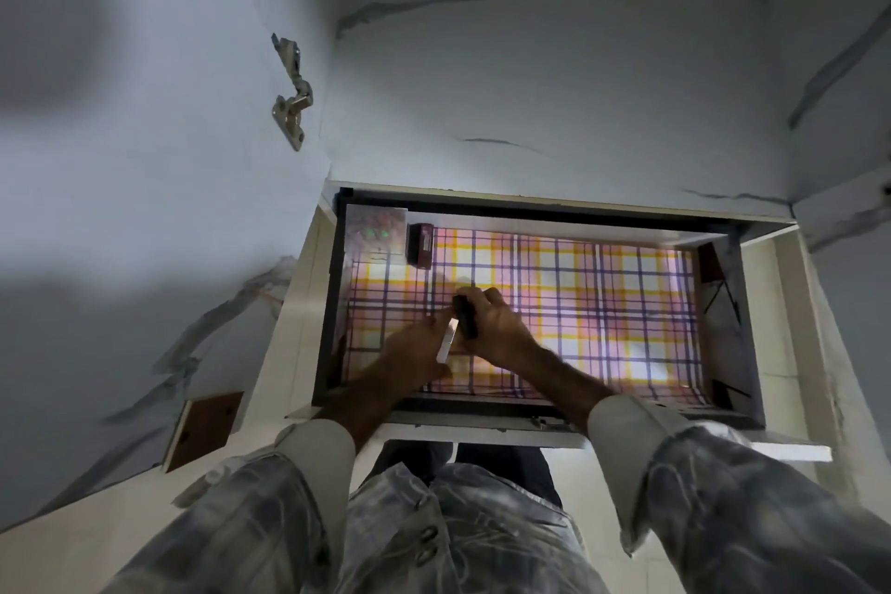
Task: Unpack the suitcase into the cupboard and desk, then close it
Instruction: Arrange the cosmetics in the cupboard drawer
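Over the open plaid-lined drawer [602, 285], the left hand [417, 347] pinches a slim white box [447, 342] and the right hand [501, 328] grips a small black object [465, 316]; crowded together, either item could slip and drop askew onto the liner.

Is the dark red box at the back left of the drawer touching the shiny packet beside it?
Touching. In the head view the dark red box sits flush against the right edge of the shiny packet, with no checked liner visible between them.

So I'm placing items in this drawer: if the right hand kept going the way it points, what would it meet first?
Likely the dark red box at the drawer's far left; the right hand points there, depth unclear.
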